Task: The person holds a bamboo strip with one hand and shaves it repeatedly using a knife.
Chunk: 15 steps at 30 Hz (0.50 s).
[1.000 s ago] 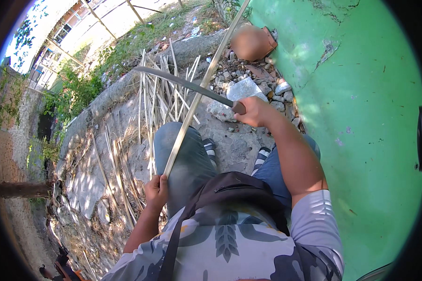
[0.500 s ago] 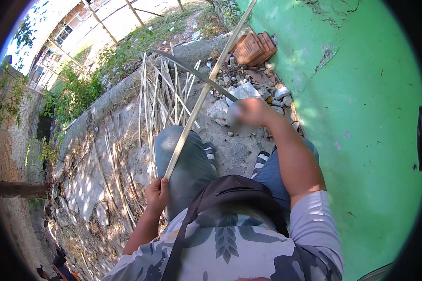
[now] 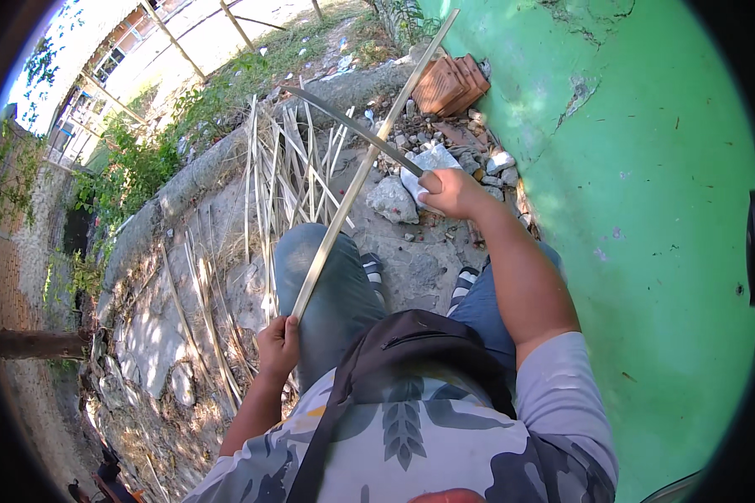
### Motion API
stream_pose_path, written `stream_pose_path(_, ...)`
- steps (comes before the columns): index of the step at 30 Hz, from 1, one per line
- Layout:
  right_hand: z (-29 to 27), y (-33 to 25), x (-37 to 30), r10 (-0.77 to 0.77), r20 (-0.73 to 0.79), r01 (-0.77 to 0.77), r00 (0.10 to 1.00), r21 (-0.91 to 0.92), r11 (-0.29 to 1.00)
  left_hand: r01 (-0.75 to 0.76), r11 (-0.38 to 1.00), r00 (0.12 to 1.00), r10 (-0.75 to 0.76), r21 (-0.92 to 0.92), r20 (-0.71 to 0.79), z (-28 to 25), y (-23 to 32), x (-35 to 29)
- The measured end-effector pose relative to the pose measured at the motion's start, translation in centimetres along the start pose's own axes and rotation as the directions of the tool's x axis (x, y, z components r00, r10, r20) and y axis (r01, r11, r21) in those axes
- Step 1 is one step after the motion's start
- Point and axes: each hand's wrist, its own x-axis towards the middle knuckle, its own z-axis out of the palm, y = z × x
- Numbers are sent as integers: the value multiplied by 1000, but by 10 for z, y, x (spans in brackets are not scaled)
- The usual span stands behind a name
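My left hand (image 3: pixel 278 345) is closed around the near end of a long, pale bamboo strip (image 3: pixel 341 214), beside my left knee. The strip slants up across that knee, and its far end reaches close to the green wall. In my right hand (image 3: pixel 455 194) is the handle of a machete (image 3: pixel 352 126), held out past my right knee. Its dark, slightly curved blade points to the far left and crosses the strip beyond my knees. Whether the blade's edge bites into the strip, I cannot tell.
Many cut strips (image 3: pixel 289 168) lie heaped beyond my left knee, with more strips (image 3: pixel 205 310) further left. Stones and a pale block (image 3: pixel 432 159) sit ahead, near stacked clay tiles (image 3: pixel 450 85). A green wall (image 3: pixel 646 251) stands at my right, a low concrete kerb (image 3: pixel 184 189) at the left.
My right hand, blurred before, now shows sharply and has moved slightly away with the machete along the strip. My left hand keeps its hold on the strip's near end.
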Motion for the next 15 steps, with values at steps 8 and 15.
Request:
stream_pose_path(8, -10, -36, -26, -135, -112, 142, 984, 61, 988, -27, 999, 1000, 27, -20, 10, -1, -18, -3)
stream_pose_path(15, -8, -48, -36, -396, -230, 384, 889, -96, 918, -5, 982, 999, 15, -189, 51, -13, -13, -14)
